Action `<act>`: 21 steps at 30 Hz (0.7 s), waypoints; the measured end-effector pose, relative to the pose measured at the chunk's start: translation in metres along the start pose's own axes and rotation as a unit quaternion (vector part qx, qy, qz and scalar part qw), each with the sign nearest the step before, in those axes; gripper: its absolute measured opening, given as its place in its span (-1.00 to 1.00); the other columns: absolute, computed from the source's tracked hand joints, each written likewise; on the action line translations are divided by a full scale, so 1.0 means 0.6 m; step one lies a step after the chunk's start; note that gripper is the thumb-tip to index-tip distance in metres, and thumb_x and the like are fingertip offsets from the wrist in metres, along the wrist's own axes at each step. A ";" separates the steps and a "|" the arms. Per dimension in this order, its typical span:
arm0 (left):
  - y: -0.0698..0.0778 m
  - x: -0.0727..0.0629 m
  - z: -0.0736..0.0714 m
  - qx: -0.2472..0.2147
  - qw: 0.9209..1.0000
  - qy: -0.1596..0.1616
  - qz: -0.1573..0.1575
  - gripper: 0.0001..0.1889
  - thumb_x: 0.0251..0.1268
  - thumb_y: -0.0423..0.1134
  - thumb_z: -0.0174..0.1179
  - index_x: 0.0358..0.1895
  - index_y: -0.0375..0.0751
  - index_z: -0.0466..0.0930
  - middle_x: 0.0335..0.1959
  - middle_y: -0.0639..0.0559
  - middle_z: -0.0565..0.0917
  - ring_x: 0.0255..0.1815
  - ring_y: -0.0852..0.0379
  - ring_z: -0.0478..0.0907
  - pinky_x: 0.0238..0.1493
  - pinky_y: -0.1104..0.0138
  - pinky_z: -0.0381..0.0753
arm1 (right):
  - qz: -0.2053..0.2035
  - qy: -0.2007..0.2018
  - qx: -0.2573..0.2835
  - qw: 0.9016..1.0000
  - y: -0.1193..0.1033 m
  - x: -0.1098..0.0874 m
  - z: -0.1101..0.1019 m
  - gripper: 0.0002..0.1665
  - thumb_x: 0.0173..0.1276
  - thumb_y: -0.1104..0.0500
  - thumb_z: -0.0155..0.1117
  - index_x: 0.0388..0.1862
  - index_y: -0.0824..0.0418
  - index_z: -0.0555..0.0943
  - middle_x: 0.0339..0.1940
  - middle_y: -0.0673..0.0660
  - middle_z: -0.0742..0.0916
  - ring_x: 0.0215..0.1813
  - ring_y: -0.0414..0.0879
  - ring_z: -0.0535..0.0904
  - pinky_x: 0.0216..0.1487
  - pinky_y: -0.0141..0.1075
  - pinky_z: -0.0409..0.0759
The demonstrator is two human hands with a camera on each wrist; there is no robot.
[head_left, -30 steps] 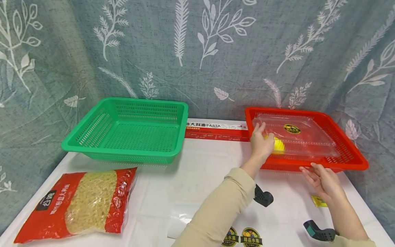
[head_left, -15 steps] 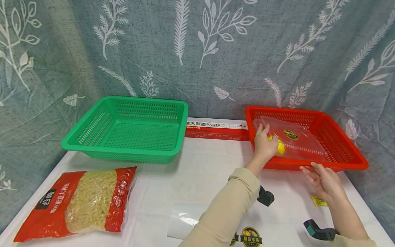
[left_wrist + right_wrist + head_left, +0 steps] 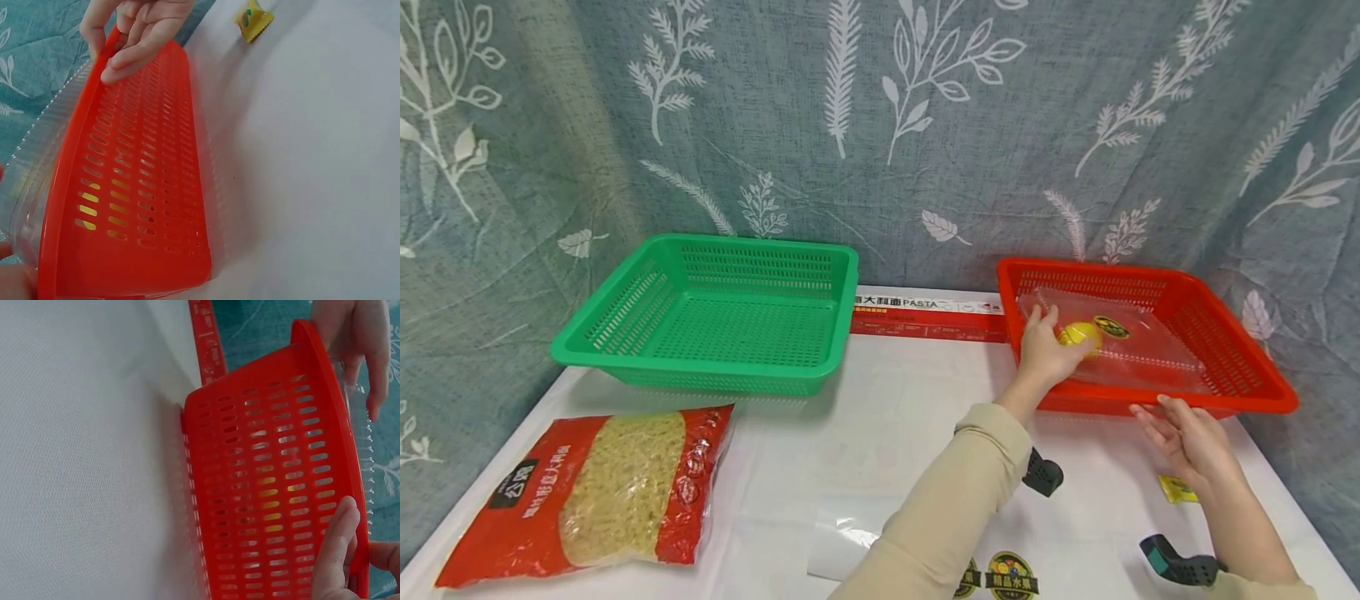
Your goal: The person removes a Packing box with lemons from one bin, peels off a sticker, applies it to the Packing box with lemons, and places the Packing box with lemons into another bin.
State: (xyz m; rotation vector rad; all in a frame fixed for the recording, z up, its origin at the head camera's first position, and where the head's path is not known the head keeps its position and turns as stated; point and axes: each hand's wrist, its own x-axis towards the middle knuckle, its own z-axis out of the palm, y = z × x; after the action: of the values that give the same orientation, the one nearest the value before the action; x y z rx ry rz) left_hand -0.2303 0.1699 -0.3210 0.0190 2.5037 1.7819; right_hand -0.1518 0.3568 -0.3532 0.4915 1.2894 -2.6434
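A red slotted basket (image 3: 1247, 392) stands at the table's right rear. In it lies a clear plastic box (image 3: 1150, 350) with a round label and a yellow item (image 3: 1081, 335) inside. My left hand (image 3: 1043, 354) reaches over the basket's left end and grips the box's left edge, thumb on top; the right wrist view shows its fingers (image 3: 356, 331) over the ribbed box edge (image 3: 359, 425). My right hand (image 3: 1187, 437) holds the basket's near rim, with fingers (image 3: 140, 25) curled over the red wall (image 3: 125, 187) and the thumb (image 3: 334, 556) on the outside.
An empty green basket (image 3: 700, 379) stands at the left rear. A red bag of noodles (image 3: 602, 492) lies front left, and a flat pasta box (image 3: 925, 317) lies against the curtain. A yellow wrapper (image 3: 1176, 489), round stickers (image 3: 1011, 575) and a clear sheet (image 3: 842, 542) lie near the front.
My left hand has lowered the clear box from above the rim down into the red basket, and the yellow item has shifted right inside it. My right hand has stayed put.
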 end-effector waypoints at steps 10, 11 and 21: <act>0.005 -0.006 0.004 0.102 0.994 -0.026 0.005 -0.20 -0.07 -0.10 0.40 0.32 -0.14 0.26 0.36 0.03 0.19 0.35 0.11 0.13 0.23 0.33 0.28 | -0.004 -0.006 -0.002 1.000 0.001 0.002 -0.004 -0.82 0.32 0.13 0.13 -0.13 0.11 0.43 -0.27 0.00 0.71 -0.18 -0.03 0.67 -0.09 -0.28 0.56; 0.005 -0.006 0.005 0.111 0.993 -0.025 0.005 -0.19 -0.07 -0.10 0.39 0.33 -0.14 0.26 0.37 0.03 0.20 0.34 0.09 0.15 0.23 0.32 0.29 | -0.005 -0.005 -0.002 1.000 0.001 0.002 -0.003 -0.82 0.32 0.13 0.13 -0.13 0.11 0.42 -0.27 0.00 0.71 -0.19 -0.03 0.67 -0.10 -0.28 0.57; 0.002 -0.004 0.010 0.176 0.984 -0.010 0.040 -0.34 0.03 -0.19 0.32 0.26 -0.21 0.35 0.27 -0.13 0.34 0.27 -0.11 0.28 0.23 0.36 0.28 | -0.005 0.008 -0.002 1.000 0.003 0.003 -0.002 -0.77 0.30 0.13 0.16 -0.10 0.09 0.40 -0.29 0.00 0.71 -0.22 -0.03 0.67 -0.13 -0.29 0.58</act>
State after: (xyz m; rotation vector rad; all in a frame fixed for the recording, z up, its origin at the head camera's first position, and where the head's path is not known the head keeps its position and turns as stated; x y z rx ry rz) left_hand -0.2273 0.1758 -0.3216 0.1566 2.8042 1.3300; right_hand -0.1530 0.3567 -0.3559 0.5072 1.3039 -2.6503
